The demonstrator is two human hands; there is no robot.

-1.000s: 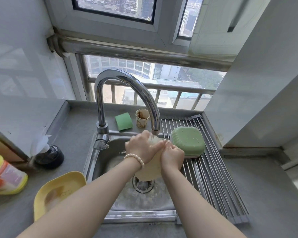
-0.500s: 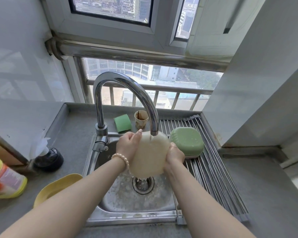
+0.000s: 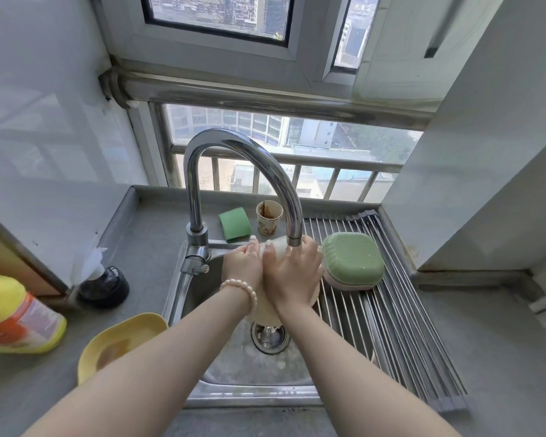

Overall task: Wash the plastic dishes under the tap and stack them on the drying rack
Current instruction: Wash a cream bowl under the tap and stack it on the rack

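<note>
While water runs from the tap (image 3: 292, 212), both hands hold a cream dish (image 3: 267, 305) upright over the sink (image 3: 234, 367), right under the spout. L hand (image 3: 241, 266) grips the dish's left edge, fingers curled round the rim, one fingertip showing over the top. R hand (image 3: 292, 272) lies flat on the near face, fingers close together & pressed against it, pointing up toward the spout. Dish bottom hangs just above the drain (image 3: 270, 337). Pearl bracelet (image 3: 241, 290) on L wrist.

Rack (image 3: 391, 326) spans the sink's right side; a green dish (image 3: 352, 261) sits upside down on its far end, atop a pinkish one, just beside the R hand. Yellow dish (image 3: 120, 339), dirty inside, waits on the bench (image 3: 486, 357) left of the sink. Behind the tap: green sponge (image 3: 235, 223) & stained paper cup (image 3: 268, 217). Far left: yellow bottle (image 3: 16, 313) & a dark dispenser (image 3: 103, 283).
</note>
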